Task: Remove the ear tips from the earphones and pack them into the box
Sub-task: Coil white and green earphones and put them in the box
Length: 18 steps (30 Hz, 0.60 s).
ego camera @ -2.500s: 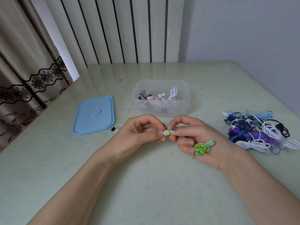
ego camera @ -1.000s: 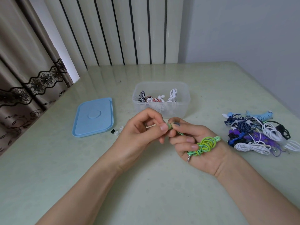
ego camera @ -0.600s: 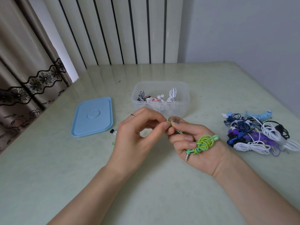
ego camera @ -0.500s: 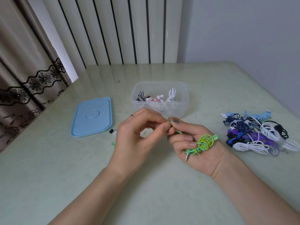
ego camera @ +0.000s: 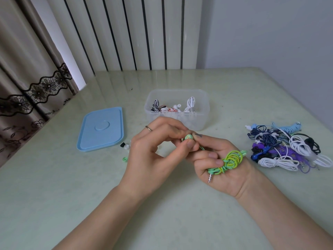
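My right hand (ego camera: 219, 159) holds a coiled green earphone cable (ego camera: 228, 160), its metal plug hanging below the fingers. Between the fingertips of both hands sits the green earbud (ego camera: 188, 137). My left hand (ego camera: 155, 152) pinches that earbud from the left with thumb and forefinger. Behind the hands stands the clear plastic box (ego camera: 203, 105) with several bundled earphones inside. Loose ear tips (ego camera: 125, 150), black, white and green, lie on the table left of my left hand.
A blue lid (ego camera: 101, 129) lies flat left of the box. A heap of tangled earphones (ego camera: 284, 147) in white, blue, purple and black lies at the right. Curtains hang past the table's left edge.
The earbud's round green face now shows between my fingertips; my left hand has turned a little around it. A green ear tip lies on the table that was on the earbud 2.5 s ago.
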Each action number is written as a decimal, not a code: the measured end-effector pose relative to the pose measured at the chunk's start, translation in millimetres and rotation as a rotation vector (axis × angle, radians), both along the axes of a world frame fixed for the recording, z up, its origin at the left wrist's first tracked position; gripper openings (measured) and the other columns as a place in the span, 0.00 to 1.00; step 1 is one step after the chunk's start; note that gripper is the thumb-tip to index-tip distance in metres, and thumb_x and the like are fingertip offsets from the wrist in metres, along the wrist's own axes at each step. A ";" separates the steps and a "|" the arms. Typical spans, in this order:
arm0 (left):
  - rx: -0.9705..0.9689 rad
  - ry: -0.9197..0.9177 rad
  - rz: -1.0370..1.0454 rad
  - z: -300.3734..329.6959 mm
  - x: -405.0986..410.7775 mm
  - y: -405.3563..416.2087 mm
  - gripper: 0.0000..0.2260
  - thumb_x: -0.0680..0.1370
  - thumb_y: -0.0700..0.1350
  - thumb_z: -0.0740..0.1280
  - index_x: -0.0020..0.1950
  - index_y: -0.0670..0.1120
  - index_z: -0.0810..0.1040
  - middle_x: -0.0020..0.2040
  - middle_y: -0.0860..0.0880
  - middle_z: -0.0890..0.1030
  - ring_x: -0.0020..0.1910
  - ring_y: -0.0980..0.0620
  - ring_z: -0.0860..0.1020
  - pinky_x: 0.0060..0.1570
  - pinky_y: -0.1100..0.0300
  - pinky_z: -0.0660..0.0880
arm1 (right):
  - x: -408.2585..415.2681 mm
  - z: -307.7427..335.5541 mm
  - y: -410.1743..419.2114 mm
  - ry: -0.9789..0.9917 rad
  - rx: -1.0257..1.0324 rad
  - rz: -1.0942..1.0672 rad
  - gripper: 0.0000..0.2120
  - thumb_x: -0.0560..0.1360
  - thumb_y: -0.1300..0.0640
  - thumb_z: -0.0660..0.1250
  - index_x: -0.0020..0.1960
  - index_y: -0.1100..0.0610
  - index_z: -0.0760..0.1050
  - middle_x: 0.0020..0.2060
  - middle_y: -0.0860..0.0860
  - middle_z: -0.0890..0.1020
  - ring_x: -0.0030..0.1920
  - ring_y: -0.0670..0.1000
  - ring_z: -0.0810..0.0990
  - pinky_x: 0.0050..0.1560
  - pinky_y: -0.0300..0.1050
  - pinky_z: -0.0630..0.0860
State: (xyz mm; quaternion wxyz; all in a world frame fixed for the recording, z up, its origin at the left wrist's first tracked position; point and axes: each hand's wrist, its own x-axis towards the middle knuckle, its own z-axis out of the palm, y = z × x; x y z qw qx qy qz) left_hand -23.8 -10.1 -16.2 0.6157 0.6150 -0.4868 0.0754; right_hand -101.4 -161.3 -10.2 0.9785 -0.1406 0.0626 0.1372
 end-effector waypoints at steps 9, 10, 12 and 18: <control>0.044 -0.031 0.057 2.6 -1.9 2.7 0.06 0.78 0.40 0.70 0.47 0.37 0.82 0.48 0.45 0.82 0.45 0.47 0.82 0.47 0.56 0.78 | 0.9 -0.2 0.3 -0.025 -0.049 -0.016 0.12 0.64 0.74 0.76 0.44 0.68 0.77 0.35 0.61 0.79 0.21 0.47 0.71 0.17 0.36 0.69; 0.047 -0.036 0.067 3.2 -1.8 3.2 0.04 0.78 0.39 0.70 0.49 0.39 0.81 0.47 0.45 0.82 0.45 0.48 0.81 0.47 0.55 0.78 | 0.8 -0.3 -0.1 -0.030 -0.054 -0.013 0.12 0.64 0.74 0.76 0.43 0.68 0.77 0.35 0.61 0.78 0.21 0.47 0.71 0.17 0.36 0.69; 0.044 -0.041 0.098 5.0 -2.5 4.2 0.04 0.77 0.39 0.72 0.51 0.44 0.80 0.46 0.46 0.81 0.43 0.49 0.81 0.46 0.51 0.78 | 1.1 -0.5 0.4 -0.035 -0.065 -0.012 0.10 0.64 0.73 0.76 0.42 0.68 0.78 0.35 0.60 0.78 0.22 0.46 0.71 0.18 0.35 0.69; 0.067 -0.160 0.112 6.9 -0.2 5.7 0.03 0.78 0.37 0.71 0.51 0.41 0.82 0.47 0.51 0.81 0.44 0.53 0.80 0.46 0.62 0.75 | 2.2 -1.0 1.8 -0.031 -0.112 -0.065 0.14 0.61 0.73 0.78 0.43 0.65 0.78 0.36 0.59 0.79 0.21 0.45 0.70 0.18 0.34 0.68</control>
